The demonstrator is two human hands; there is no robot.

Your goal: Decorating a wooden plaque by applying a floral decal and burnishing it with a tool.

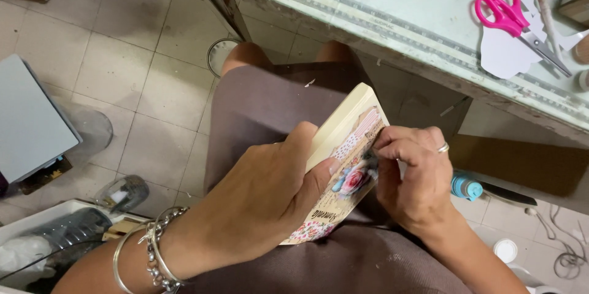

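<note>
In the head view, the left hand [270, 199] is closed around a small cream wooden block [343, 168], which is tilted over the person's lap, below the glass-topped table [380, 6]. The block's face carries decorated paper with a pink rose. The right hand [414, 177] has its fingers [392, 141] curled, pinching the paper at the block's right edge. To do this well, the left hand should probably keep the block steady while the fingertips press evenly along that edge. Pink scissors [509, 21] lie on the table, well apart from the block.
</note>
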